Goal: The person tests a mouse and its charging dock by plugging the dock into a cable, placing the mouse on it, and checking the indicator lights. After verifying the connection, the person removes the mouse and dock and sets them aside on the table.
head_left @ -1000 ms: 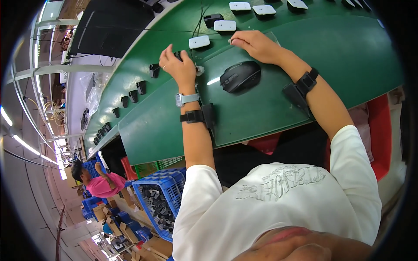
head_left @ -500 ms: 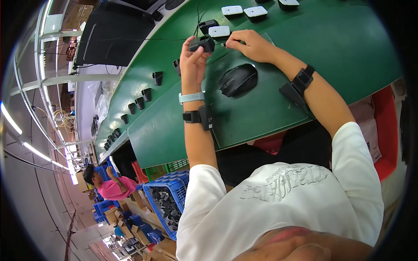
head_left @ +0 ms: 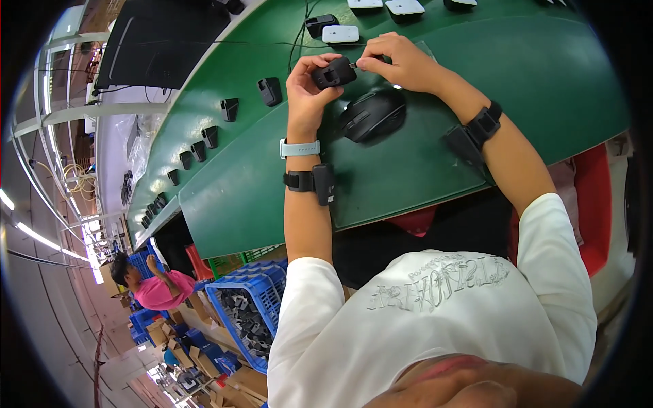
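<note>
My left hand [head_left: 304,100] is closed around a small black plastic device [head_left: 335,73] with a recess in its upper face. At the device's right end, my right hand [head_left: 408,66] pinches a small cable plug [head_left: 355,65] between thumb and fingers. The plug meets or nearly meets the device; whether it is inserted I cannot tell. Just below both hands lies a black computer mouse [head_left: 373,117] on the green table mat [head_left: 401,173]. Beyond the hands sit a white-topped box [head_left: 340,34] and another black device [head_left: 320,25].
Several black devices like this one [head_left: 269,91] stand in a line down the table's left side. More white-topped boxes [head_left: 405,8] are at the far edge. A black screen [head_left: 160,51], a blue crate [head_left: 272,291] of black parts, a red bin [head_left: 598,211] and a person [head_left: 163,291] surround the table.
My left hand has turned the black device and brought it slightly right. The plug in my right hand has come up to its end. The whole view has shifted a little.
</note>
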Tool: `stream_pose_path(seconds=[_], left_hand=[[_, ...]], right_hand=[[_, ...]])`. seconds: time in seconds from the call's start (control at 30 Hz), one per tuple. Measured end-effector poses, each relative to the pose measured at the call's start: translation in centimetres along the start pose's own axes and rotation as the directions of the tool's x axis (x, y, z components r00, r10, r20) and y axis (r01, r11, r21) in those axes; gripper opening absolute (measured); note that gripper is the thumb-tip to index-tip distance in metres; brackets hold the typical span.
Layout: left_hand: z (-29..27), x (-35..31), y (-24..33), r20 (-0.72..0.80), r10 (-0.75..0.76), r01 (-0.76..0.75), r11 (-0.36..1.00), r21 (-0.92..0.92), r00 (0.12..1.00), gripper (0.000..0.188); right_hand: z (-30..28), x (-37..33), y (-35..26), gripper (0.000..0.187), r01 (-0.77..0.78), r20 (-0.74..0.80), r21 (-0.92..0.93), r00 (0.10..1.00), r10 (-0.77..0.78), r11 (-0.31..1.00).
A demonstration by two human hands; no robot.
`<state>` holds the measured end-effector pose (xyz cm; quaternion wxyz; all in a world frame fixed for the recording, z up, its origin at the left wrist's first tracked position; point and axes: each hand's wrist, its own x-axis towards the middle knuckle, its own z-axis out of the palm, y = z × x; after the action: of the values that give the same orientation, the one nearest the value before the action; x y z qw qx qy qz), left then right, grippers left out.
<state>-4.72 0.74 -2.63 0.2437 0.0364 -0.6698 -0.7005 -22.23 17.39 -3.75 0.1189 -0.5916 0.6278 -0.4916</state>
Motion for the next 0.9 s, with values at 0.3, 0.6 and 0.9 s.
stream_pose_path(seconds=[0.3,0.6,0.9], left_hand=[[1.3,-0.1,0.4,-0.035,0.019,-0.012,0.985,0.170,0.999,0.048],[1.9,-0.4,0.6,0.014,-0.018,0.010,0.899,0.438,1.000,0.055],[1.1,0.2,-0.1,-0.279,0.017,0.026,0.989,0.149,0.960,0.045]], right_hand=[[-0.1,0.1,-0.1,0.024,-0.117,0.093,0.015,0.989,0.116,0.993],[0.2,0.0,0.4,0.023,-0.069,0.133,-0.106,0.988,0.083,0.992],[-0.7,-0.4,-2.2,0.061,0.277,-0.100,0.001,0.956,-0.276,0.961]])
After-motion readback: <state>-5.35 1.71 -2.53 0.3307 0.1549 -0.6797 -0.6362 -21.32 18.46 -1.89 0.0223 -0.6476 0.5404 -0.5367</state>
